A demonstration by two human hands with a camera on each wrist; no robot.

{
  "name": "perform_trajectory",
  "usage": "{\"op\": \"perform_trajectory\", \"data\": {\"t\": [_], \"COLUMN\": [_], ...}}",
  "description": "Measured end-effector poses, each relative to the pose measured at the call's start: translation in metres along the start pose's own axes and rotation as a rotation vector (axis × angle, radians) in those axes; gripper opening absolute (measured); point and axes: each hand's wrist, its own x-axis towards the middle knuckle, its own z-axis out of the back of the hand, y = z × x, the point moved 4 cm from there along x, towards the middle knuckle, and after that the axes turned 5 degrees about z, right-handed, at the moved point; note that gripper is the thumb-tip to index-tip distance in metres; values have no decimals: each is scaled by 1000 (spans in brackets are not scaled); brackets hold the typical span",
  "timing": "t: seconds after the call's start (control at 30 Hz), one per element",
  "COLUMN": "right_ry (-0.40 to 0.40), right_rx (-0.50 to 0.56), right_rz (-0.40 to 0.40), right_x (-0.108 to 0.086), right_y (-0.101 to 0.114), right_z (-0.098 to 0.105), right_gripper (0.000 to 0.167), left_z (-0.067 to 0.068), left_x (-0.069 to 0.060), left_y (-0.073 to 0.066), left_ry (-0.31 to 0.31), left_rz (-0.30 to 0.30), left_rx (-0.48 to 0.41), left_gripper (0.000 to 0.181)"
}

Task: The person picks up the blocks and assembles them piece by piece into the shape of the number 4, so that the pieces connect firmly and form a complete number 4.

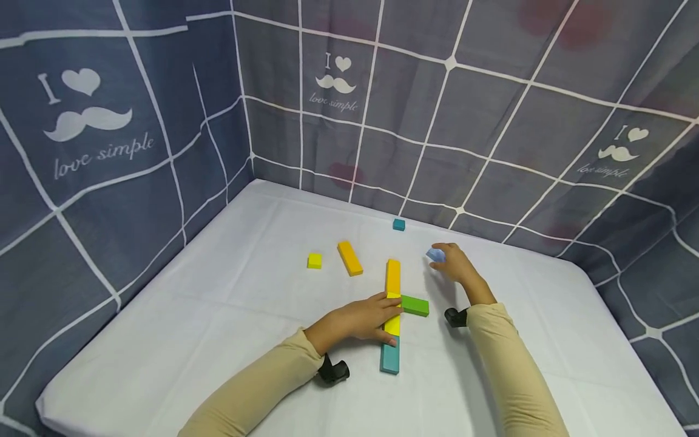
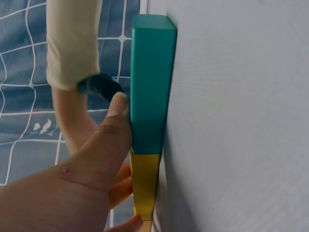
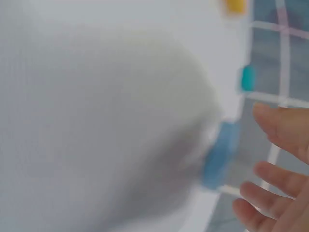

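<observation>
My left hand (image 1: 363, 318) rests on a row of blocks, its fingers reaching over the yellow block (image 1: 391, 328) and its thumb on the teal block (image 1: 390, 359). In the left wrist view, the thumb touches the teal block's (image 2: 153, 92) face. An orange block (image 1: 393, 276) continues the row away from me. From the row's right side sticks out a green block (image 1: 415, 306). My right hand (image 1: 457, 267) hovers at a light blue block (image 1: 435, 255). The right wrist view has its fingers spread, apart from that blurred blue block (image 3: 221, 157).
Toward the back left lie a loose orange block (image 1: 350, 258) and a small yellow block (image 1: 314, 261). A small teal block (image 1: 399, 225) sits close to the far edge of the white-covered table (image 1: 218, 340). Dark grid-patterned curtains (image 1: 355, 145) stand around the table.
</observation>
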Motion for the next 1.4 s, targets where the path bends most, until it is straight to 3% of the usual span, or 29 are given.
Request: {"op": "perform_trajectory", "data": {"t": [0.2, 0.3, 0.37, 0.47, 0.67, 0.83, 1.03, 1.2, 1.4], "right_ry": [73, 72, 68, 81, 128, 199, 255, 239, 155], "right_rx": [-76, -93, -116, -134, -57, -63, -122, -104, -143], "right_rz": [-119, -115, -66, 44, 300, 396, 482, 467, 365], "right_x": [4, 8, 13, 24, 34, 31, 28, 29, 47], "right_y": [-36, -39, -34, -14, 53, 86, 102, 103, 80], "right_z": [-12, -13, -11, -7, -17, -28, -35, -32, -14], "right_gripper": [51, 47, 44, 42, 41, 41, 41, 43, 41], "left_z": [-4, -4, -4, -3, -2, 1, 5, 5, 0], "left_x": [0, -1, -2, -3, -5, -1, -1, -1, 1], "left_y": [-8, -10, -10, -9, -7, -7, -4, -3, -1], "left_ry": [-10, -7, -4, -2, -4, -9, -1, 5, 5], "left_rz": [-19, -16, -9, 3, -3, -19, -42, -31, 7], "left_rx": [25, 23, 18, 16, 29, 20, 21, 11, 7], "left_gripper": [72, 72, 72, 73, 73, 72, 70, 70, 72]}}
